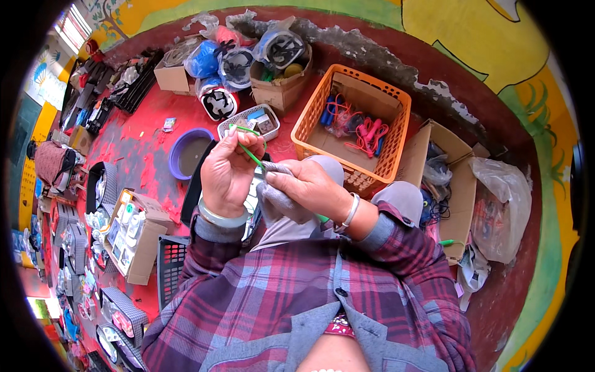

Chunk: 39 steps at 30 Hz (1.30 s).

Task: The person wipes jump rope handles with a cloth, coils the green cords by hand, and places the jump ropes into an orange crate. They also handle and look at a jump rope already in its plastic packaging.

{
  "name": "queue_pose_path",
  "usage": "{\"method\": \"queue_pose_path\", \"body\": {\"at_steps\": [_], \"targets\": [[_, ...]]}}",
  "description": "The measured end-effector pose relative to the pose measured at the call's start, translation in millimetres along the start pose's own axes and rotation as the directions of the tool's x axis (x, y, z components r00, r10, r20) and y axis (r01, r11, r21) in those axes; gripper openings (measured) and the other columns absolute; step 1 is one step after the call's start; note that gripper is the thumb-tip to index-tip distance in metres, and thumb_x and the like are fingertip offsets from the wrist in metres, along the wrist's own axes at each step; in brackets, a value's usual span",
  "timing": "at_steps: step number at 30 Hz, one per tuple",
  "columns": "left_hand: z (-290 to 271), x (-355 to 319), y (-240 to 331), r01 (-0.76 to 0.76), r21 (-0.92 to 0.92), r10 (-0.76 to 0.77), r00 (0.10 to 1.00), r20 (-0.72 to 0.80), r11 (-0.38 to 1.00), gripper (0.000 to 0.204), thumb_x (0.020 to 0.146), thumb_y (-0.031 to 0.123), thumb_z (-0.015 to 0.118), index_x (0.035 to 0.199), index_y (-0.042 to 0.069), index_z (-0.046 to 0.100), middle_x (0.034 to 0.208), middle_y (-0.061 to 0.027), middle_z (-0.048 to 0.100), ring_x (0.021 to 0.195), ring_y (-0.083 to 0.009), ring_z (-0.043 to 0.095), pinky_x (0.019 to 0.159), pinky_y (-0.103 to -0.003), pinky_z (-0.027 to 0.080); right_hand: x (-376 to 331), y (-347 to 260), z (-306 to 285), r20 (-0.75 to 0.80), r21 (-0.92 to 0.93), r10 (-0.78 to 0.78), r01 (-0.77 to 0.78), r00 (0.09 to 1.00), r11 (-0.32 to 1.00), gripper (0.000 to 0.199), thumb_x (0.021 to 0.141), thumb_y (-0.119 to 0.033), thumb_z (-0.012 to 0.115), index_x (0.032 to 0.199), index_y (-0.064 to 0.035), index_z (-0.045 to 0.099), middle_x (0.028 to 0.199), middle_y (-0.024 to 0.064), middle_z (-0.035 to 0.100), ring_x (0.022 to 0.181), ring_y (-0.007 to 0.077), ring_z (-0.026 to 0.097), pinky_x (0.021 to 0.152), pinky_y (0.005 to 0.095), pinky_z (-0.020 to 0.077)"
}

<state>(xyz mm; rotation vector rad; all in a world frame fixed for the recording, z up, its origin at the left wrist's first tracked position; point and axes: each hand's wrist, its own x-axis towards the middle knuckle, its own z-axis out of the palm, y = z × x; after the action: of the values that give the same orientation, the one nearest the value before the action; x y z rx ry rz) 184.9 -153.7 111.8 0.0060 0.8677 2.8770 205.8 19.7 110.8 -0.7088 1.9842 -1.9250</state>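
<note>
My left hand (224, 180) is raised over my lap, thumb and fingers pinching a thin green cord (251, 154). The cord bends in a loop above the fingertips and runs down toward my right hand (313, 189). That hand is closed on a crumpled grey cloth (282, 203), which is folded around the cord's lower stretch. The cloth and my fingers hide this part of the cord. A small bit of green shows below my right hand. Just ahead stands an orange plastic basket (351, 166) with jump ropes (370, 135) in pink, red and blue.
An open cardboard box (463, 211) holding dark cords stands at my right, beside a clear plastic bag (503, 204). A purple basin (175, 155) and a small white basket (273, 131) sit ahead left. Bagged helmets (235, 68) line the wall. A dark crate (170, 266) stands at my left.
</note>
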Motion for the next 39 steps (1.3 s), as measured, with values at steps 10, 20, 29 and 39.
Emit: {"method": "queue_pose_path", "body": {"at_steps": [10,20,29,39], "targets": [[-66,59,64,-0.136,-0.02,0.122,0.935,-0.334,0.991,0.021,0.091,0.016,0.052,0.075,0.003,0.056,0.08,-0.0084,0.062,0.087,-0.0231,0.059,0.083,-0.038,0.044,-46,12,-32,0.051,-0.271,0.05,-0.035,0.997,0.962,0.022,0.085,-0.023,0.057,0.079,-0.0022,0.06,0.066,0.0138,0.056,0.058,0.0236,0.054,0.057,0.0332,0.0433],[-61,73,24,-0.001,0.12,0.024,0.98,-0.198,0.993,0.043,0.097,0.037,0.034,0.099,-0.001,0.054,0.098,-0.0138,0.061,0.094,-0.0252,0.058,0.088,-0.039,0.045,-41,39,-50,-0.095,0.363,0.299,-0.246,0.95,0.898,0.029,0.095,-0.028,0.048,0.092,-0.002,0.06,0.077,-0.0011,0.057,0.069,0.0058,0.05,0.056,0.0227,0.0426],[-35,-13,-38,0.44,0.702,-0.705,0.699,0.125,0.561,0.04,0.092,0.024,0.053,0.122,-0.001,0.048,0.1,-0.0097,0.061,0.088,-0.0148,0.06,0.079,-0.027,0.049,-26,81,-69,-0.26,0.818,0.473,-0.069,0.842,0.572,0.024,0.093,-0.021,0.049,0.102,-0.0002,0.058,0.094,0.0109,0.064,0.083,0.0198,0.063,0.076,0.0325,0.0522],[-53,-17,-61,0.507,0.486,-0.627,0.77,0.117,0.712,0.037,0.088,0.014,0.057,0.121,-0.001,0.049,0.079,-0.0061,0.058,0.056,-0.0073,0.046,0.05,-0.019,0.037,-43,73,-103,-0.242,0.757,0.428,-0.106,0.871,0.645,0.026,0.091,-0.017,0.047,0.107,0.0013,0.058,0.103,0.0094,0.062,0.089,0.0181,0.062,0.078,0.0306,0.0502]]}}
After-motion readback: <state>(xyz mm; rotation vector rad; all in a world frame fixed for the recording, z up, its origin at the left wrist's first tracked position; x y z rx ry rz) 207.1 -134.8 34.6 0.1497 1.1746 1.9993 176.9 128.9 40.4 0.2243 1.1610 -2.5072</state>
